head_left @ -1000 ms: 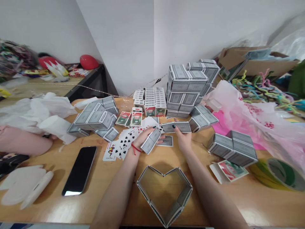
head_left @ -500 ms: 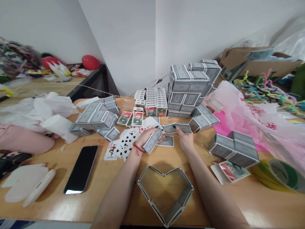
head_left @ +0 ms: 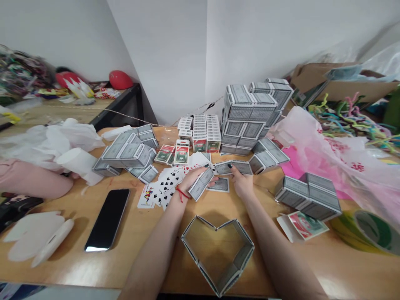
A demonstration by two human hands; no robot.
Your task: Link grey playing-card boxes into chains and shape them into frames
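My left hand (head_left: pixel 188 182), a red string round its wrist, is closed on a grey-backed playing card (head_left: pixel 201 184) held at a tilt. My right hand (head_left: pixel 243 184) pinches a strip of grey-backed cards (head_left: pixel 241 167) with its thumb on top. The strip's left end comes close to the left hand's fingertips; whether the two pieces are joined I cannot tell. Below them a single card (head_left: pixel 220 185) lies face down. Fanned face-up cards (head_left: pixel 168 183) spread beside my left hand. Between my forearms stands a heart-shaped frame of cards (head_left: pixel 195 261).
Stacked card-covered blocks (head_left: pixel 245 112) rise at the back, beside rows of card boxes (head_left: pixel 200 132). More blocks (head_left: pixel 125 148) stand left and others (head_left: pixel 308 196) right. A phone (head_left: pixel 108 220), a white paper roll (head_left: pixel 75 160) and a tape roll (head_left: pixel 364 231) lie around the table.
The view has shifted very slightly, so everything sits a little further right. Both hands keep their hold on the cards, with no other visible movement.
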